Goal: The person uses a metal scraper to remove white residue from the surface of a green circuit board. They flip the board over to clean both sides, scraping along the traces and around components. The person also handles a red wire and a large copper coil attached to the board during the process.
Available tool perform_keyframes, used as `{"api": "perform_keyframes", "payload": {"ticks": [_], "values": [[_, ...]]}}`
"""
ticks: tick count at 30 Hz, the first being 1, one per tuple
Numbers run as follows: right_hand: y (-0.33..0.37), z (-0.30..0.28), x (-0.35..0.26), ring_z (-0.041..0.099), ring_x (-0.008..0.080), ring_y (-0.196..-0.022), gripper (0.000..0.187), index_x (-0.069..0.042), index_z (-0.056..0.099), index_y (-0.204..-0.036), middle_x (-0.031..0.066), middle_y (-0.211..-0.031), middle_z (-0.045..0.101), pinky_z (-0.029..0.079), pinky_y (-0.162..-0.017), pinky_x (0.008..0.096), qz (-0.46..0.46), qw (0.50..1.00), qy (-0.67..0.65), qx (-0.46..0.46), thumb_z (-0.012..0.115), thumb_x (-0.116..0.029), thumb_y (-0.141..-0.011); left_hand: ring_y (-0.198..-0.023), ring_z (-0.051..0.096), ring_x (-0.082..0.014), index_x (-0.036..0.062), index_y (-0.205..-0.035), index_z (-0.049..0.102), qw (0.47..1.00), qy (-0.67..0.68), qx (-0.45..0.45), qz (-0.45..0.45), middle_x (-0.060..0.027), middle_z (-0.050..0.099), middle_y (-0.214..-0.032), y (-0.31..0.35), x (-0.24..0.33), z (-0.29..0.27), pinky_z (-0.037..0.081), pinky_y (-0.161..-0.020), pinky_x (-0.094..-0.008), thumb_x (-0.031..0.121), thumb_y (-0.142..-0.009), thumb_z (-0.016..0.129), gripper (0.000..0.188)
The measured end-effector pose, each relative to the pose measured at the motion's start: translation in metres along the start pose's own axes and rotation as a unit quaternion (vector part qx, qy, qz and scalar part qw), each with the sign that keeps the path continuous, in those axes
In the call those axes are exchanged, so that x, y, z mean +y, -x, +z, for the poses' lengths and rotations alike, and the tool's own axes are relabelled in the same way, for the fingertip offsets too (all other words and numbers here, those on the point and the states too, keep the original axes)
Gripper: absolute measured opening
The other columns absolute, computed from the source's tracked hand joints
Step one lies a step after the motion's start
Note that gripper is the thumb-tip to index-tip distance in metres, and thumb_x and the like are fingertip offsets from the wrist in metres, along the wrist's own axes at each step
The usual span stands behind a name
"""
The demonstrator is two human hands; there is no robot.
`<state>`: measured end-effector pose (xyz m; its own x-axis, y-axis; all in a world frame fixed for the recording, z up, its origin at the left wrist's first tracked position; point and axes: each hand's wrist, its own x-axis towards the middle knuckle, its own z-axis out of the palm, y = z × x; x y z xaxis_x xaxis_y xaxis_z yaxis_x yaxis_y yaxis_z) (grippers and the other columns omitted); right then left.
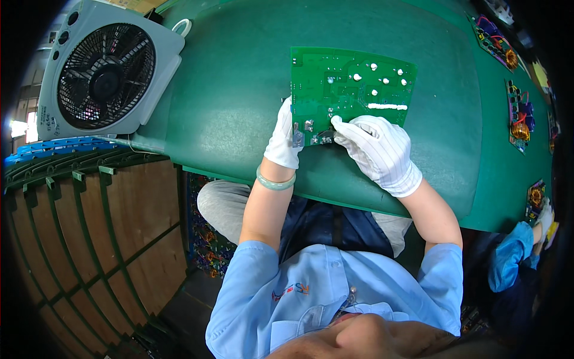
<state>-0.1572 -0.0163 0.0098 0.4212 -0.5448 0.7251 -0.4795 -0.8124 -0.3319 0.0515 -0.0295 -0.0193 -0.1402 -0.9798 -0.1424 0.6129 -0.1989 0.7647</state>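
Steadying the circuit board (344,93) over the counter (233,107), left hand (284,140) closed on its left edge, I'd go easy with the half-curled right hand (381,151) low down, can't tell if it's pinching.

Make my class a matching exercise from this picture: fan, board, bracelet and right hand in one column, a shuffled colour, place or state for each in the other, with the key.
1. fan
2. board
3. bracelet
4. right hand

A. pale green and ring-shaped
B. white-gloved, at the board's lower edge
C. grey, by the left end of the table
D. held at one side by the left hand

Pairs: 1-C, 2-D, 3-A, 4-B
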Motion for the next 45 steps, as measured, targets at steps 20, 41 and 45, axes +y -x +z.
{"api": "perform_keyframes", "payload": {"ticks": [20,41,45], "values": [[0.002,0.004,0.007,0.065,0.0184,-0.075,0.051,-0.014,0.073,-0.120,0.0010,-0.091,0.069,0.051,-0.058,0.0320,-0.009,1.000,-0.023,0.000,0.077,-0.007,-0.069,-0.091,0.073,-0.0260,-0.0036,-0.124,0.060,0.999,-0.027,0.002,0.019,-0.0160,0.069,-0.112,0.005,0.004,0.007,0.064,-0.075,-0.0394,0.036,-0.102,0.058,0.046],[0.000,-0.002,0.006,0.065,0.0183,-0.072,0.050,-0.015,0.073,-0.119,0.0004,-0.086,0.066,0.050,-0.056,0.0315,-0.014,0.999,-0.027,-0.027,0.077,-0.009,-0.069,-0.090,0.073,-0.0254,-0.0032,-0.122,0.061,1.000,0.008,-0.006,0.030,-0.0154,0.070,-0.111,0.012,0.007,0.017,0.064,-0.074,-0.0388,0.031,-0.103,0.054,0.039],[-0.002,-0.002,0.006,0.064,0.0181,-0.072,0.049,-0.015,0.073,-0.118,0.0004,-0.086,0.066,0.050,-0.056,0.0319,-0.016,0.999,-0.028,-0.016,0.076,-0.009,-0.070,-0.090,0.073,-0.0268,-0.0032,-0.123,0.060,0.999,-0.019,0.018,0.043,-0.0164,0.069,-0.111,0.016,0.011,0.026,0.064,-0.073,-0.0402,0.029,-0.104,0.053,0.038]]}}
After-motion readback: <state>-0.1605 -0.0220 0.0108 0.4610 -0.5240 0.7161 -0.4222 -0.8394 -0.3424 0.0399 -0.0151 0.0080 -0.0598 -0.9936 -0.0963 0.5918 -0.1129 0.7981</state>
